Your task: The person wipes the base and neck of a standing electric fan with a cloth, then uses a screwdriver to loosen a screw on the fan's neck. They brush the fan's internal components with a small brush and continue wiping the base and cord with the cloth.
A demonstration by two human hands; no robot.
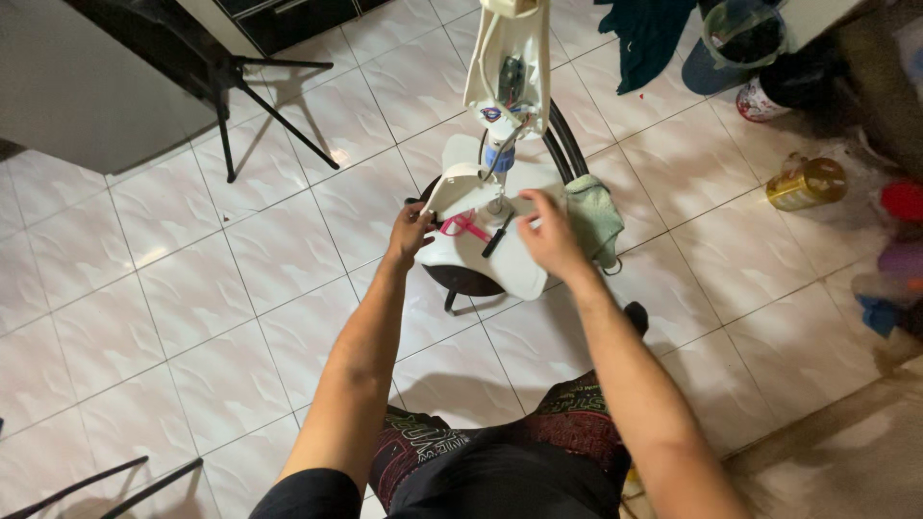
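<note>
Here the white fan base (481, 252) lies on a black stool (461, 281); left hand (411, 234) pinches its left rim, right hand (550, 231) rests flat on top, fingers spread. Thin rigid plastic, probably light, slippery; rims look the safest hold, the exposed wiring (500, 144) above looks fragile

Surroundings: white tiled floor (144, 288), cluttered at right.
Gold cylindrical tin (806, 183) lies on its side; black folding metal stand (240, 91) upper left; dark teal cloth (646, 38) top.
</note>
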